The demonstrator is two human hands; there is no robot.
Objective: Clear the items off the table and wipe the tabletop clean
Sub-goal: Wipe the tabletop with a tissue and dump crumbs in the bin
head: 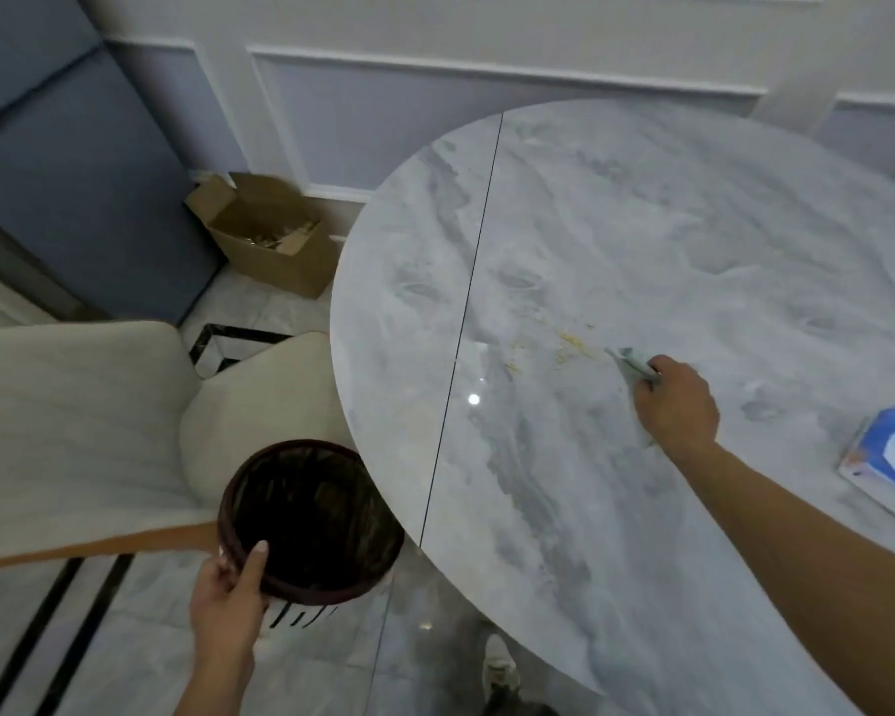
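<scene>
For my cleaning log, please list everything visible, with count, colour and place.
table: one, grey marble, right side
cloth: one, grey-green, mid-table
crumbs: scattered, yellowish, on the table left of the cloth
tissue pack: one, blue-white, table's right edge
bin: one, dark brown, beside the table's left edge
chair: one, cream, left of the table
cardboard box: one, brown, floor by the wall
left hand: grips the bin's rim
right hand: holds the cloth
</scene>
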